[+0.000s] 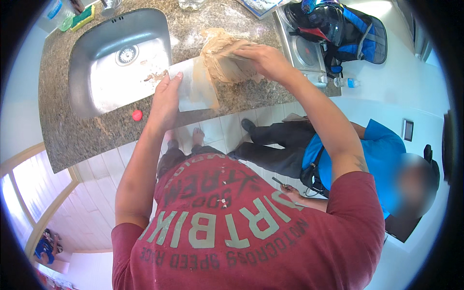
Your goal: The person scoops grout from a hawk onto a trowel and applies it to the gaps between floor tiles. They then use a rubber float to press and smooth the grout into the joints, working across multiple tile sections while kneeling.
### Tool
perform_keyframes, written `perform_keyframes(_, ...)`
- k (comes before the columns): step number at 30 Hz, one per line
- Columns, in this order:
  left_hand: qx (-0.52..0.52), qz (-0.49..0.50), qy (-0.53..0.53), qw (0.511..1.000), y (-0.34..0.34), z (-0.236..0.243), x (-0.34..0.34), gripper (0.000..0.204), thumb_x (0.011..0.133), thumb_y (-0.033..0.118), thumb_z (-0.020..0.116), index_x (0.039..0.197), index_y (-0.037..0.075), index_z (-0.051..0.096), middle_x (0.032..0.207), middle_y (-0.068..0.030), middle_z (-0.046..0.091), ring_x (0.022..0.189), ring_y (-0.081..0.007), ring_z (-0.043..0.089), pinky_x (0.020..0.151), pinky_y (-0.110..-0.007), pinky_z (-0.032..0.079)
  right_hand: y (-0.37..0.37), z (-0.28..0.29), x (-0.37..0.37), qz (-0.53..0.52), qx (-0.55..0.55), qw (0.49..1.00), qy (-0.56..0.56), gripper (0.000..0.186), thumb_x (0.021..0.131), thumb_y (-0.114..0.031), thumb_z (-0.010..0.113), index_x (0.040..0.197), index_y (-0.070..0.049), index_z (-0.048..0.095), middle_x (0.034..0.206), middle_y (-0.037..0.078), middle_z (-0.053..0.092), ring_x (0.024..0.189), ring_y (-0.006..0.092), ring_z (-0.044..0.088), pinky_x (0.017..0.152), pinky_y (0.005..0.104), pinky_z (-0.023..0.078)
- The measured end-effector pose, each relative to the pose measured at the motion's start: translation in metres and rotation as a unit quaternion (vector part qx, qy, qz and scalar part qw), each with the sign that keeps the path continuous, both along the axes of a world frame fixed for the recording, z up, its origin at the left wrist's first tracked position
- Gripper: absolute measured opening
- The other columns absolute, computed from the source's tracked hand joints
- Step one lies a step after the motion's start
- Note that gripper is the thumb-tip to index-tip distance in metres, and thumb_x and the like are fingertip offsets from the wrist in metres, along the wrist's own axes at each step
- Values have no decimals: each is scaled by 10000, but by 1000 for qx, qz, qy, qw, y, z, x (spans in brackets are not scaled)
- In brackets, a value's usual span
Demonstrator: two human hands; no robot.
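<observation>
My left hand (166, 99) grips the left edge of a thin, pale, flat sheet (195, 92) at the counter's front edge, its thumb on top. The sheet's right part carries a crumpled, wet-looking brown-smeared layer (223, 54); whether this is paste, film or cloth I cannot tell. My right hand (267, 59) is closed over the right side of this layer, its fingers together along the upper edge. The fingertips of that hand are partly hidden.
A steel sink (96, 63) is set into the speckled counter (145, 133), with a red cap (137, 115) near the front edge. A sponge (83, 18) stands behind the sink. A hob (305, 50), blue-black bag (360, 36) and bottle (347, 82) lie right. Another person (357, 145) stands close on my right.
</observation>
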State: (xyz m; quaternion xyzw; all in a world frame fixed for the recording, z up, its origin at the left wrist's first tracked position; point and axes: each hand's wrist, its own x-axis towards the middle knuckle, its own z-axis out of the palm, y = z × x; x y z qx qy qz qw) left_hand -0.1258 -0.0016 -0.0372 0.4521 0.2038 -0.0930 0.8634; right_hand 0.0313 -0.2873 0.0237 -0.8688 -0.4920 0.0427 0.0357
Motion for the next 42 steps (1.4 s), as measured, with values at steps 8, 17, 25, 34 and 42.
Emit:
perform_keyframes(8, -16, 49, 77, 996, 2, -8, 12, 359, 1073, 277, 482, 1280, -5, 564, 1181, -145, 679, 1025, -238, 703, 904, -396, 583, -53, -7, -40, -107, -81, 986, 102, 469, 870, 24, 588, 1313, -104, 677, 1182, 176, 722, 1101, 376, 676, 947, 440, 550)
perform_keyframes(17, -169, 44, 121, 977, -60, -11, 47, 389, 1057, 196, 485, 1357, -50, 513, 1254, -170, 655, 1123, -291, 675, 994, -447, 551, -27, 15, -91, -307, 387, 850, 183, 417, 1040, 2, 486, 1433, -75, 600, 1356, 195, 668, 1292, 229, 614, 1069, 346, 460)
perform_keyframes(25, -238, -44, 98, 965, -90, 27, 67, 373, 1088, 214, 466, 1386, -4, 517, 1316, -163, 630, 1183, -287, 645, 1016, -446, 536, -20, -6, -112, -83, 388, 912, 103, 668, 848, 174, 531, 1453, -106, 578, 1542, 223, 493, 1442, 388, 472, 1193, 435, 375)
perform_keyframes(34, -202, -26, 71, 976, -83, 32, 53, 420, 1102, 249, 450, 1451, 19, 477, 1392, -145, 604, 1253, -274, 612, 1093, -454, 479, -42, -7, -93, -101, 249, 960, 73, 774, 730, 203, 515, 1411, -148, 624, 1488, 195, 544, 1391, 402, 515, 1160, 455, 429)
perform_keyframes(42, -139, 54, -48, 988, -49, 21, 61, 393, 1102, 273, 485, 1411, 31, 517, 1331, -106, 631, 1185, -229, 640, 1033, -420, 523, -59, 0, -71, -87, 127, 988, -28, 738, 771, 116, 553, 1422, -224, 626, 1457, 123, 585, 1309, 423, 557, 1078, 515, 466)
